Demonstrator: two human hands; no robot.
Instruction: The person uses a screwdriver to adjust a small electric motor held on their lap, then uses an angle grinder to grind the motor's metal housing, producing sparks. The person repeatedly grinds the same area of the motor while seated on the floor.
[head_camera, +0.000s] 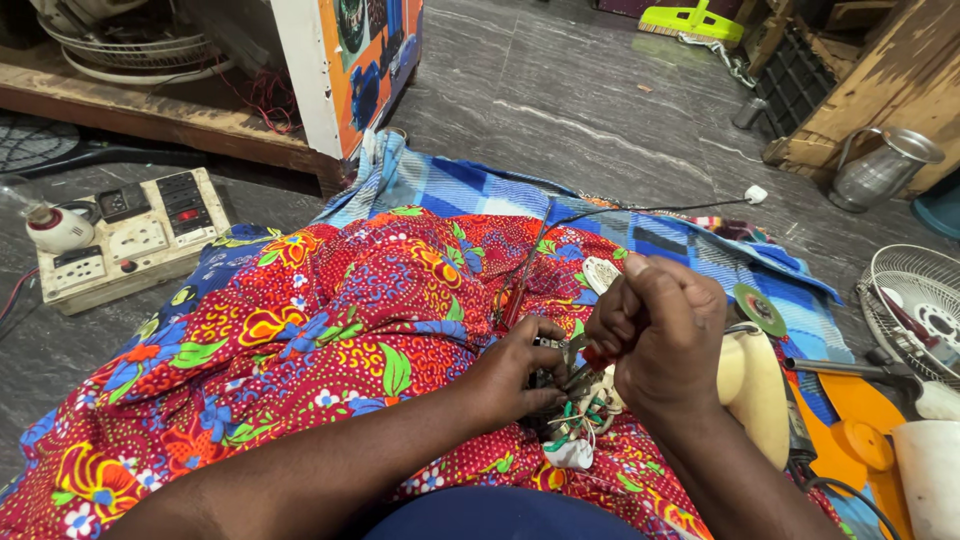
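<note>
- Floral cloth (300, 340) — red, with yellow and blue flowers, draped over the lap; every place below is told from it.
- Checked blue cloth (480, 190) lies on the grey floor just beyond the floral cloth.
- White cabinet (305, 75) stands beyond the floral cloth's far left corner; its side carries an orange and blue poster (370, 50) with round dark shapes.
- Cream switchboard (140, 235) with sockets and a red rocker sits left of the floral cloth, on the floor.
- Steel jug (885, 165) stands far right of it, by wooden planks.
- Wire fan guard (915, 305) lies right of the floral cloth's edge.
- Right hand (660, 335) is closed around pliers (585, 365) with red grips, their long axis slanting down-left toward the left hand.
- Left hand (515, 375) curls over the wired part (570, 410) on the cloth's near right — touching it, so nearer than the right hand.
- The wired part, a tangle of green and white wires, lies just below the plier tips.
</note>
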